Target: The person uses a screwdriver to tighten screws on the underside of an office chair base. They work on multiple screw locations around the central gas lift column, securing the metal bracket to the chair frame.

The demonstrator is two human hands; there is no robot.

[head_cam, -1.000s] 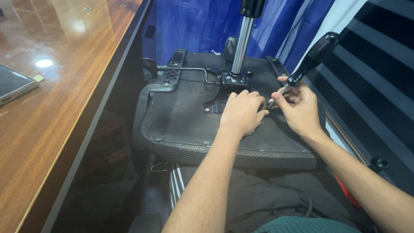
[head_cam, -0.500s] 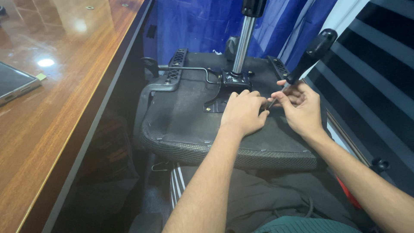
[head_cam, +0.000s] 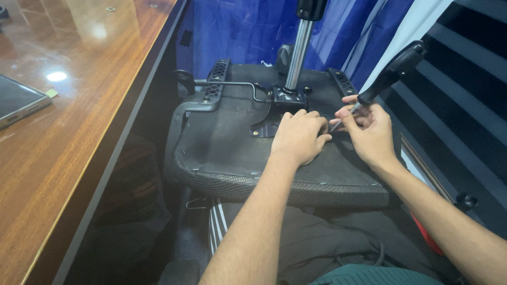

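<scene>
On chair underside [head_cam: 237, 142] — left hand [head_cam: 300, 138] flat, open | right hand [head_cam: 369, 132] grips screwdriver [head_cam: 388, 74]

A glossy wooden table [head_cam: 79, 121] carries a flat dark tablet [head_cam: 18, 103] at its left edge.

An office: a long polished wooden tabletop [head_cam: 79, 105], an upturned office chair seat [head_cam: 237, 142], blue curtains [head_cam: 237, 31] behind.

I am seeing a black chair seat [head_cam: 237, 142] edged in mesh weave, a black-handled screwdriver [head_cam: 388, 74], a silver column [head_cam: 297, 53], blue sheeting [head_cam: 237, 31] and glossy brown desk [head_cam: 79, 105].
</scene>
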